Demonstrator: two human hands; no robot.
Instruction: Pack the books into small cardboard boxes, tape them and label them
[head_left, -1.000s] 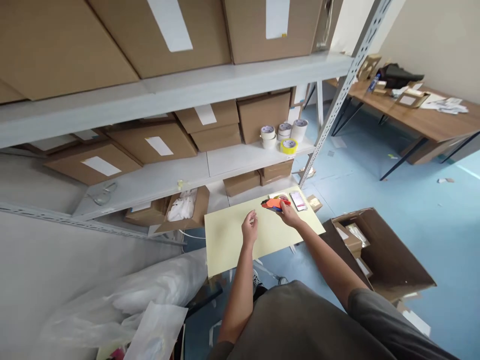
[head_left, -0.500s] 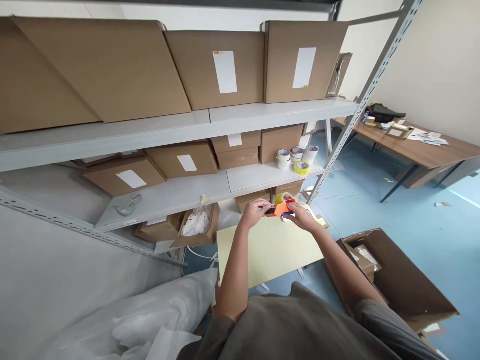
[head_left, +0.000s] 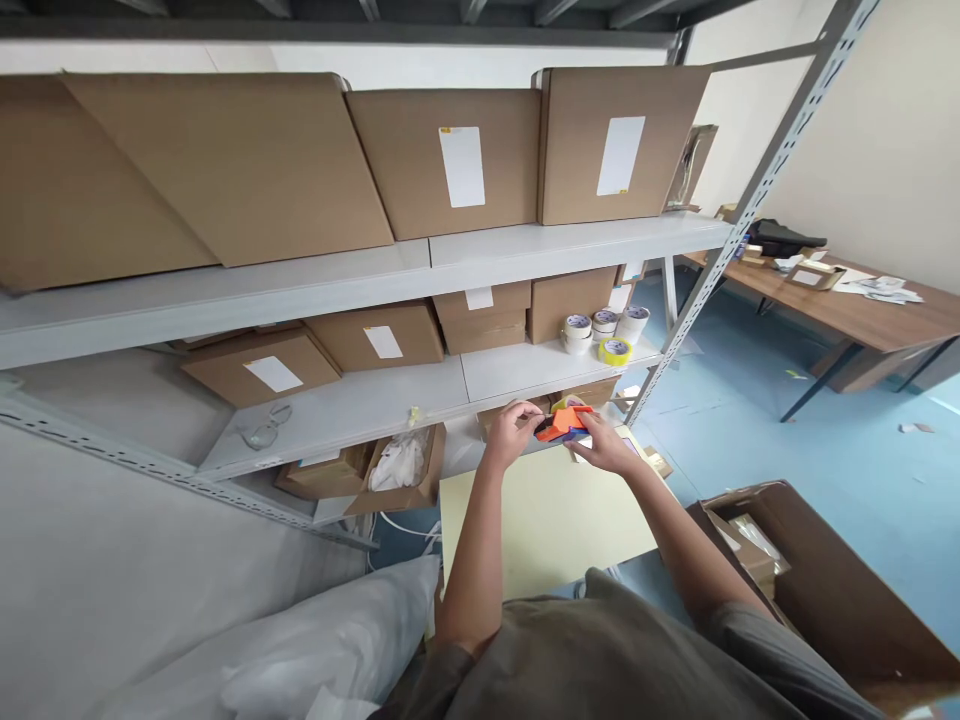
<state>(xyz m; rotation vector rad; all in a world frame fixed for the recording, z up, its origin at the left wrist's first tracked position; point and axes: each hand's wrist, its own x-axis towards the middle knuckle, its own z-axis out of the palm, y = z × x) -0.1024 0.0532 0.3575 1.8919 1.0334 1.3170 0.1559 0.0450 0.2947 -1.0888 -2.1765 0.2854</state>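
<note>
An orange tape dispenser with blue and black parts is held above the far part of a pale yellow board. My right hand is closed around its right side. At the dark left end, my left hand has its fingers pinched together on the dispenser; whether they also hold a tape end is too small to tell. Just behind the dispenser shows part of a yellow tape roll, partly hidden.
A metal shelf rack stands ahead, bearing cardboard boxes, white tape rolls and a yellow one. An open carton sits on the floor at right. White plastic wrapping lies at left; a brown desk stands beyond.
The view has tipped upward slightly, so the shelves appear lower. The dispenser has turned a little in my hands, showing more orange and less of the yellow roll.
</note>
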